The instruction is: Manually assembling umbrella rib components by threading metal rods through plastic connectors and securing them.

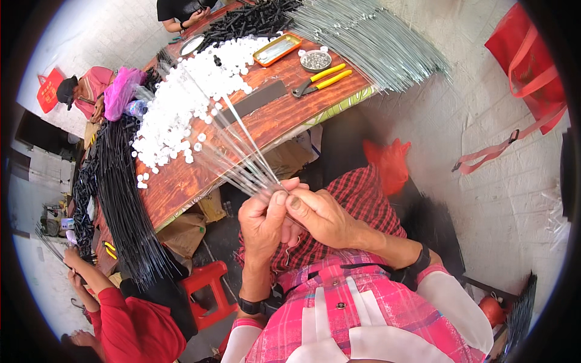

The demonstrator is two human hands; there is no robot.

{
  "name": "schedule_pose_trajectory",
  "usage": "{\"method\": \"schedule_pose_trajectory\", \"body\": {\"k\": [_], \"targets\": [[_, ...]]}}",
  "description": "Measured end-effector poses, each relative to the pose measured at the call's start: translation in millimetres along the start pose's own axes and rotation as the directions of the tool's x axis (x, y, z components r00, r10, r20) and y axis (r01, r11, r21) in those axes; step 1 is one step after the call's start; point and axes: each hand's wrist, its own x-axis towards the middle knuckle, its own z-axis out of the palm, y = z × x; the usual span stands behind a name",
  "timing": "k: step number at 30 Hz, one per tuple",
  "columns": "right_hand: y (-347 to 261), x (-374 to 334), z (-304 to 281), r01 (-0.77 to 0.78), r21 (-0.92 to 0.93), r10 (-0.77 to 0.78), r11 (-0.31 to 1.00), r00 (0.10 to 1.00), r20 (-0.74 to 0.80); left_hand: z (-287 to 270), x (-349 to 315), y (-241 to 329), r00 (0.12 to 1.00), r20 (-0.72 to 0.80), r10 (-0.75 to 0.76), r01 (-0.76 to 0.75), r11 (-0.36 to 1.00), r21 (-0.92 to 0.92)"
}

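In front of my lap, a fanned bundle of thin silvery metal rods [253, 171] points up and left toward the table, its far ends smeared by motion. My left hand [261, 219] is closed around the near ends, with the thumb on top. Pressed against it, my right hand [327, 219] pinches the same ends between thumb and fingers. Beyond the rods, a heap of small white plastic caps [175, 115] covers part of the wooden table [181, 187]. The lowest tips of the rods are hidden by my fingers.
Yellow-handled pliers [321, 80], a dish of small metal parts [315, 60], an orange tray [277, 49] and a dark flat bar [257, 100] lie on the table. Silvery rods [369, 39] and black rods [124, 181] overhang its edges. A red stool [209, 290] and co-workers are at left.
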Motion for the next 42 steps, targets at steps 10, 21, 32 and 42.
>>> {"method": "schedule_pose_trajectory", "body": {"k": [10, 21, 32, 42], "targets": [[37.0, 8.2, -10.5, -0.268, 0.131, 0.291, 0.955, 0.934, -0.208, 9.9, 18.8, -32.6, 0.960, -0.127, -0.251, 0.240, 0.966, -0.096], [84.2, -4.0, -34.4, -0.192, -0.738, -0.133, 0.647, 0.925, -0.357, -1.4, 20.6, -91.1, 0.925, -0.098, -0.367, 0.350, 0.924, -0.153], [-51.7, -3.5, -50.4, 0.201, -0.584, -0.417, 0.787, 0.870, -0.262, 6.3, 16.3, -46.8, 0.940, -0.010, -0.340, 0.330, 0.920, -0.211], [-7.8, -38.2, -78.7, -0.326, -0.202, 0.170, 0.923, 0.820, -0.547, -4.8, 16.4, -31.6, 0.967, 0.149, -0.206, 0.241, 0.930, -0.277]]}}
